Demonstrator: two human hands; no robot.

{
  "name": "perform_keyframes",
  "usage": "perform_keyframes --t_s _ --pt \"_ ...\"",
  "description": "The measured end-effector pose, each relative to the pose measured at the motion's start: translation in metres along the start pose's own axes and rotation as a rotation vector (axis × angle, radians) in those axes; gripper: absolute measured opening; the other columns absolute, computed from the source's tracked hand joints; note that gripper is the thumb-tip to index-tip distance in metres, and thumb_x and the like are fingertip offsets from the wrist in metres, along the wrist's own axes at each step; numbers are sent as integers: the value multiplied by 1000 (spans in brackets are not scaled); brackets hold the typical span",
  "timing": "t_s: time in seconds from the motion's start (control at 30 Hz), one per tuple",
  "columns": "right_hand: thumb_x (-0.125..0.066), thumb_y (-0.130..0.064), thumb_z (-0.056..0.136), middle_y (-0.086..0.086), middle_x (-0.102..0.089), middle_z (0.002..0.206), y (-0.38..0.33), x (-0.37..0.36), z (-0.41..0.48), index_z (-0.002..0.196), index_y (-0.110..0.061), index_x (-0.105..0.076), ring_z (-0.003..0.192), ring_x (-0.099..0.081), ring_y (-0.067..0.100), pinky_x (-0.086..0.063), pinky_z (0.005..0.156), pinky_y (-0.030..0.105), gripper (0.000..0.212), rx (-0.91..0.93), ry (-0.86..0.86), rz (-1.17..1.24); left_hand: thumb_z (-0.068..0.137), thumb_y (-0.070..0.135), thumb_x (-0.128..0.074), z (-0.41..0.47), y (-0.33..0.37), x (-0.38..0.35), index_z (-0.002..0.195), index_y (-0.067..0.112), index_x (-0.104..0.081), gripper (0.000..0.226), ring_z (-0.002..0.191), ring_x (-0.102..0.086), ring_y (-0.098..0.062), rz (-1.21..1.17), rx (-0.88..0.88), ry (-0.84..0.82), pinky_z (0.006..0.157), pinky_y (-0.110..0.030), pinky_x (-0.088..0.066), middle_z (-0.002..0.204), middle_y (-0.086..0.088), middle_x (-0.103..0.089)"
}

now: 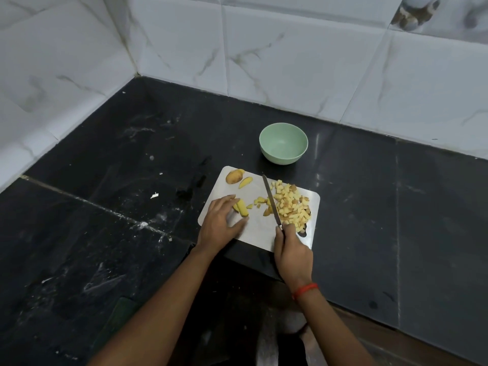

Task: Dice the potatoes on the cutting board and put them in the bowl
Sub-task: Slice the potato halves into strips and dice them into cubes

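Your left hand (221, 220) lies palm down on the near-left part of the cutting board (254, 231). Its fingers are straight and spread and grip nothing. The fingertips rest against 2 potato strips (241, 208), which lie side by side on the board. The thumb points right across the bare board surface.

Your right hand (291, 250) is at the near edge of the board, with the fingers curled tight round the handle of the knife (272, 200). The blade runs away from you, tilted slightly left, and its tip is near the far edge of the board. You cannot tell whether the cutting edge touches the board along its whole length. A red thread (305, 290) circles your right wrist.

Potato locations:
1. The diced pile (293, 206) lies just right of the blade and covers the right part of the board.
2. A few loose cubes (260, 200) lie just left of the blade, between it and the strips.
3. The half potato (233, 176), skin on, sits at the far-left corner of the board, with 1 wedge (245, 183) just beside it on the right.

The bowl (284, 142), pale green, stands upright on the counter (105, 207) just beyond the far edge of the board and apart from it. All potato in view is on the board.

The counter is black stone with white smears. A small white scrap (154, 196) lies on it, left of the board. A white marble-pattern tile wall (290, 62) bounds the counter at the back and on the left.
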State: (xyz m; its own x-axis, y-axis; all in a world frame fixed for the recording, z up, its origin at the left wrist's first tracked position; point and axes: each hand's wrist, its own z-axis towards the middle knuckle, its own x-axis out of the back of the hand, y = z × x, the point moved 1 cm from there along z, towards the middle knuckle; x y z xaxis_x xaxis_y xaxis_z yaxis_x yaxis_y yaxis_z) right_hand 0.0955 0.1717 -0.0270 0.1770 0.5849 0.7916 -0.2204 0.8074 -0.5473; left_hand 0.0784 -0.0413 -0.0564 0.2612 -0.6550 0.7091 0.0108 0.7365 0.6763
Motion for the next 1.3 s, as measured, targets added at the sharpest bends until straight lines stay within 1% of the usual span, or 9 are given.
perform_keyframes --t_s 0.17,0.37,0.47,0.57,0.73,0.9,1.03,1.17,1.3 --pt "-40 -34 102 -2 -59 60 10 -6 -2 95 -20 -50 43 -56 23 -33 38 26 18 38 27 53 87 37 -77 7 -1 -4 131 15 -64 52 125 -47 -11 20 9 8 106 -29 -43 130 3 -63" --pt "-42 -35 102 -2 -59 61 16 -10 -4 98 -22 -50 46 -56 24 -34 39 27 15 24 17 80 81 40 -83 21 -18 9 130 24 -66 54 121 -49 -6 -31 -41 -113 103 -22 -42 124 12 -62" --pt "-45 -33 101 -3 -59 60 17 -10 -3 96 -20 -51 45 -55 24 -27 42 24 15 13 22 65 81 30 -84 35 -23 20 131 27 -66 53 122 -48 -5 -17 -77 -197 104 -29 -44 126 14 -63" --pt "-44 -32 101 -4 -58 60 17 -10 -4 97 -20 -51 43 -54 22 -28 41 23 15 28 31 66 83 18 -80 47 -33 31 132 25 -66 51 121 -49 -6 20 -114 -199 103 -35 -47 131 12 -63" --pt "-48 -30 101 -3 -57 58 17 -12 -3 95 -22 -46 43 -55 22 -35 39 26 10 30 42 74 89 25 -74 52 -21 35 128 25 -69 40 124 -47 -14 225 -258 -186 102 -29 -41 135 9 -61" --pt "-48 -30 101 -3 -58 60 18 -13 -4 97 -24 -45 44 -55 22 -37 39 28 7 21 29 79 89 32 -74 54 -10 19 115 29 -76 26 115 -53 -19 377 -413 -226 94 -37 -47 124 10 -68" --pt "-47 -31 101 -2 -59 60 18 -13 -4 98 -23 -48 44 -56 23 -41 38 30 9 15 29 83 86 35 -77 49 -5 16 103 28 -78 19 107 -54 -17 366 -359 -177 90 -37 -49 109 8 -70" --pt "-51 -28 102 -2 -59 59 19 -12 -4 97 -24 -46 45 -57 24 -44 39 33 8 -10 26 94 87 37 -75 30 2 8 102 23 -75 20 102 -53 -15 356 -284 -160 86 -33 -49 102 7 -67" --pt "-50 -29 101 -3 -56 59 15 -10 -5 93 -26 -43 44 -56 22 -41 39 30 11 10 31 102 88 33 -74 5 9 -9 97 20 -72 16 94 -53 -16 203 -12 -32 79 -32 -47 96 7 -66"
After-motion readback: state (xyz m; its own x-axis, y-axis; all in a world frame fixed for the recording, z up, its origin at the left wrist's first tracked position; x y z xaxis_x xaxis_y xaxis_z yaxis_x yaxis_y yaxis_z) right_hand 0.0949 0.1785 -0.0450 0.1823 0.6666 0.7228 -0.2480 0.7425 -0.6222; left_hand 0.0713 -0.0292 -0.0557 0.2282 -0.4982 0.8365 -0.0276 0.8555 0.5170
